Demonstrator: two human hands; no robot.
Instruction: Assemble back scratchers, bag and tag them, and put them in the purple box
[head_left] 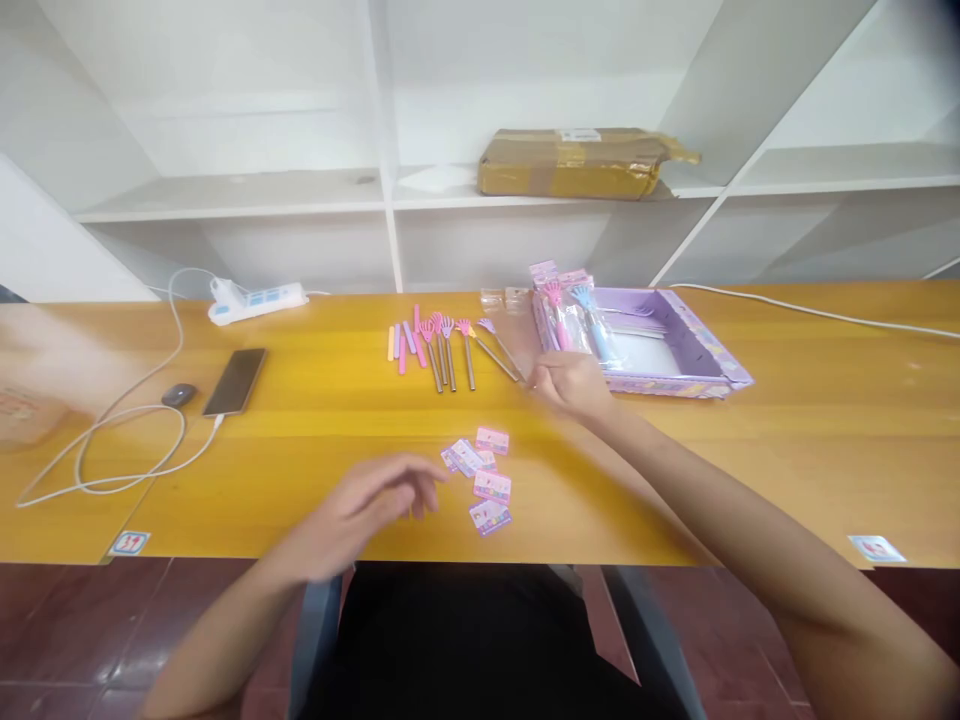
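Note:
My right hand is closed, its fingertips pinched at the handle end of a purple back scratcher with a small hand-shaped head. Left of it lie several more telescopic back scratchers with pink, purple and yellow heads and metal handles. My left hand hovers over the table's front part, fingers loosely curved and apart, holding nothing. Just right of its fingertips are several small printed cards. Coloured handle sleeves sit left of the scratchers.
A purple display box stands at the right, with bagged back scratchers on its left side. Clear small bags lie behind. At left are a phone, a mouse, cables and a power strip. A taped carton rests on the shelf.

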